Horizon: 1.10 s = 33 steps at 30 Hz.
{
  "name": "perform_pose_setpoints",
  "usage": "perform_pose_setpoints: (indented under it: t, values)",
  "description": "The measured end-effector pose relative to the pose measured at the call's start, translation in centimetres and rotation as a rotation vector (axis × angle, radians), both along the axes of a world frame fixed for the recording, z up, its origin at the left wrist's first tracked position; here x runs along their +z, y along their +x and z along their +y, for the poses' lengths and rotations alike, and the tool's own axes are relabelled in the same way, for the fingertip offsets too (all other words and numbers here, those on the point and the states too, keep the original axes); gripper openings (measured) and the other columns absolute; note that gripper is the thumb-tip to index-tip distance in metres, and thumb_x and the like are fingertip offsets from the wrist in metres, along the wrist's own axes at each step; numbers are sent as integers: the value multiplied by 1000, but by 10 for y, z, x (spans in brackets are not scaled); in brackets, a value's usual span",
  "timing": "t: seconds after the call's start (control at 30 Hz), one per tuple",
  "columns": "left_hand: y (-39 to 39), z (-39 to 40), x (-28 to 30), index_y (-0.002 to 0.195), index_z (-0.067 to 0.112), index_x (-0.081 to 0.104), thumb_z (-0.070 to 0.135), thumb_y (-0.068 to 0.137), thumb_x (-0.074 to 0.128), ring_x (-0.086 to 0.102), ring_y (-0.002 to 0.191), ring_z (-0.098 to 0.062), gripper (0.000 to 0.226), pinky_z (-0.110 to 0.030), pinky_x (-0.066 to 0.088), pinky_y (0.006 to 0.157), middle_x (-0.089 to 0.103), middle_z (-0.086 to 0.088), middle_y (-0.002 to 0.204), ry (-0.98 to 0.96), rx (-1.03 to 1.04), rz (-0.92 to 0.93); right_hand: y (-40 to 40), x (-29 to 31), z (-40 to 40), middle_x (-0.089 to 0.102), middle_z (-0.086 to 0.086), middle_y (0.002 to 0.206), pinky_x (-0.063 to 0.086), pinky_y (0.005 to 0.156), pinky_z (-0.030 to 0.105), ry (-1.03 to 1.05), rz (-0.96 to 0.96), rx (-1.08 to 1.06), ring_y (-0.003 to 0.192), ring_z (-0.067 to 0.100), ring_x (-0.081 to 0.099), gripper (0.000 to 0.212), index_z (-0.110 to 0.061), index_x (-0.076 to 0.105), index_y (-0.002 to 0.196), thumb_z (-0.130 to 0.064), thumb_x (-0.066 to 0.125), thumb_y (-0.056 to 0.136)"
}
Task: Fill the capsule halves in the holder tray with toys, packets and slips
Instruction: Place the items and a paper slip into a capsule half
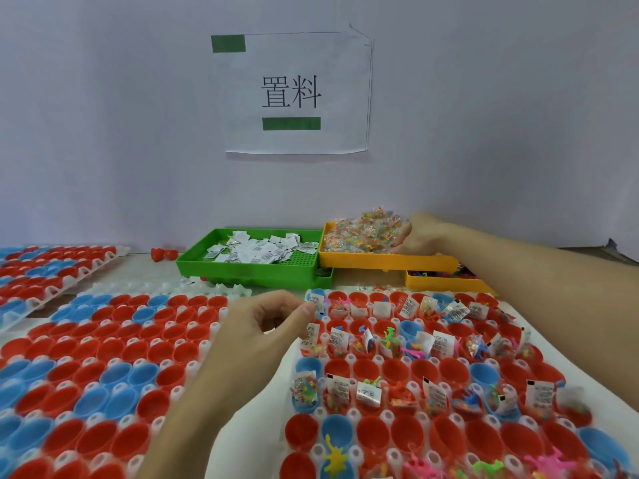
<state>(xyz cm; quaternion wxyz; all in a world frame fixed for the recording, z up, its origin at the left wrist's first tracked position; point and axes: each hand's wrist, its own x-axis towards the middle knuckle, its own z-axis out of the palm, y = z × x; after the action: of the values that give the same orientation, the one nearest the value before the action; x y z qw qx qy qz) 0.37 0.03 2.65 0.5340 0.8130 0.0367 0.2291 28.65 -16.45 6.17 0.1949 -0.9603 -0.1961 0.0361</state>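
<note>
The right hand (420, 238) is grasping clear packets (363, 233) in the far yellow bin (387, 261). The left hand (266, 326) is pinching a slip (313, 331) over the near holder tray (349, 357), right of centre.

My left hand (266, 323) covers part of the near tray (345, 406); whether its curled fingers pinch a slip at the tray's corner, I cannot tell. My right hand (420, 236) sits behind the packet heap (363, 233), fingertips buried, so its grip is unclear. The lower yellow bin (446, 283) is mostly hidden under the upper yellow bin (387, 261) and my forearm; its contents read only as dark coloured bits. Print on the slips (262, 250) in the green bin (249, 271) is too small to read. The left tray (103, 357) and far-left tray (45, 271) run off the frame edge. Toys along the bottom edge are blurred and cut off.
</note>
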Motion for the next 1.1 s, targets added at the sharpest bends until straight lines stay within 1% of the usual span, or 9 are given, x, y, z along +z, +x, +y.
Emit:
perform_pose_setpoints:
  t: [0.3, 0.37, 0.43, 0.53, 0.6, 0.73, 0.83, 0.9, 1.1]
  values:
    - [-1, -1, 0, 78, 23, 74, 26, 91, 63, 52, 57, 2, 17, -11, 43, 54, 67, -2, 67, -28, 37, -27, -3, -9, -3, 68, 9, 122, 45, 85, 28, 399, -133, -78, 108, 22, 61, 19, -8, 74, 109, -14, 71, 92]
    - [-1, -1, 0, 78, 23, 74, 25, 92, 63, 52, 58, 1, 17, -12, 44, 54, 67, -2, 69, -21, 51, -39, -4, -6, -7, 71, 8, 112, 46, 80, 28, 494, -154, -109, 95, 17, 60, 6, -13, 75, 96, -16, 71, 92]
    - [0, -3, -1, 77, 25, 73, 25, 92, 63, 54, 60, -1, 18, -12, 44, 55, 68, -2, 70, -8, 51, -48, -9, 0, -14, 72, 8, 103, 50, 76, 30, 597, -133, -125, 87, 18, 64, 11, -19, 69, 81, -15, 72, 91]
    - [2, -8, -2, 78, 24, 73, 22, 93, 63, 55, 60, -3, 18, -13, 45, 56, 69, -2, 71, 1, 37, -52, -23, 7, -23, 72, 9, 93, 59, 80, 36, 788, -31, -102, 81, 22, 71, 3, -13, 70, 88, -13, 72, 90]
    - [3, -12, -3, 78, 21, 74, 20, 93, 62, 57, 60, -5, 19, -16, 47, 57, 68, -3, 70, -8, 5, -47, -45, 12, -30, 73, 10, 90, 59, 73, 30, 849, 41, -3, 77, 22, 72, 5, -9, 72, 93, -13, 73, 90]
    - [3, -22, -3, 83, 20, 74, 18, 93, 62, 64, 63, -16, 16, -27, 56, 62, 70, -3, 71, 0, -44, -42, -111, 17, -48, 77, 8, 84, 59, 63, 23, 830, 146, 261, 74, 23, 75, 6, -12, 75, 91, -17, 74, 87]
    - [1, -32, 2, 84, 24, 74, 29, 87, 67, 68, 65, -21, 9, -23, 54, 58, 73, -5, 73, -45, -84, -83, -158, 15, -66, 78, 4, 82, 56, 60, 19, 817, 161, 367, 73, 21, 76, 3, -20, 78, 85, -19, 75, 85]
    - [-2, -38, 6, 86, 25, 75, 40, 76, 69, 70, 66, -21, 19, -20, 53, 58, 74, -6, 76, -94, -128, -100, -179, 10, -76, 78, 1, 79, 56, 60, 18, 829, 160, 393, 72, 19, 76, 5, -24, 78, 83, -19, 76, 84]
    - [-3, -57, 5, 98, 20, 75, 31, 74, 74, 74, 77, -21, 26, -28, 60, 72, 77, -3, 84, -104, -229, -115, -200, -4, -72, 77, 0, 75, 62, 66, 28, 802, 164, 420, 68, 18, 76, 9, -16, 79, 85, -8, 74, 86]
